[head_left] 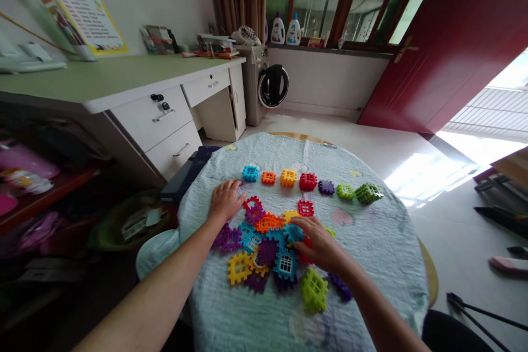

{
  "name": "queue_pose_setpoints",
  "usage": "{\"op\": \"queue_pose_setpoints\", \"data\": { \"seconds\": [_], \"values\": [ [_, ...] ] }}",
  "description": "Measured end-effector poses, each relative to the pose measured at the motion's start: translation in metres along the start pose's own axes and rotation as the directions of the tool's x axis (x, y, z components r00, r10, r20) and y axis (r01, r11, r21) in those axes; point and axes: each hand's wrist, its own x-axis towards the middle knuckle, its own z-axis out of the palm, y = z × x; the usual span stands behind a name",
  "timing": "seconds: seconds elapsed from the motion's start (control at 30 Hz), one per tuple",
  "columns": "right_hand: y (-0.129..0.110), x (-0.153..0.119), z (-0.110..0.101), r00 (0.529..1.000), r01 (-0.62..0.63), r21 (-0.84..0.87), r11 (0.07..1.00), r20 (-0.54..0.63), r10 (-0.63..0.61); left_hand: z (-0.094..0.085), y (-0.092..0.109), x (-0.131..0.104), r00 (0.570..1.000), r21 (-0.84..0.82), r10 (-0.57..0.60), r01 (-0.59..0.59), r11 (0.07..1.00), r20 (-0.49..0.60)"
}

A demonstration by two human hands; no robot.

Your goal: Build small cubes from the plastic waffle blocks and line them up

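My left hand [226, 201] rests on the cloth at the left of the pile, fingers apart and holding nothing, close to a red piece [252, 202] and a purple piece [254, 213]. Over the right side of the pile, my right hand [317, 239] has its thumb and fingers around a blue plastic building piece [293, 232]. Loose interlocking pieces lie around it: orange [269, 223], yellow [238, 269], purple [268, 251], lime green [314, 290] and a blue window piece [285, 264]. Part of a red piece is hidden under my right hand.
Beyond the pile runs a row of stacks, from blue [249, 174] through orange, yellow, red and purple to green [369, 193]. A pale patterned cloth [371, 286] covers the round table. A desk [144, 77], washing machine [256, 82] and red door [445, 38] stand around.
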Motion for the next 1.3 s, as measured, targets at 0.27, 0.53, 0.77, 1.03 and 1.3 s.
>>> {"op": "queue_pose_setpoints", "data": {
  "seconds": [0.27,0.53,0.77,1.03,1.3],
  "values": [
    [0.013,0.004,0.004,0.999,-0.053,-0.096,0.994,-0.014,0.052,-0.002,0.001,0.0,1.0,0.007,0.001,-0.001,1.0,0.009],
    [0.023,-0.004,-0.002,0.973,-0.142,-0.165,0.976,-0.205,0.107,-0.001,0.001,0.001,1.0,-0.01,-0.008,0.008,1.0,0.018],
    [-0.032,-0.014,0.002,0.994,0.092,-0.096,0.991,0.071,-0.086,0.002,0.0,0.001,0.999,-0.003,-0.031,0.031,1.0,0.016],
    [-0.041,-0.018,0.016,0.988,0.053,-0.095,0.994,0.147,-0.038,0.0,0.001,0.001,1.0,-0.003,-0.015,0.015,1.0,0.007],
    [0.014,-0.013,-0.014,0.979,-0.081,0.157,0.984,-0.174,0.108,-0.001,0.001,0.001,1.0,-0.013,-0.017,0.017,1.0,0.002]
  ]
}}
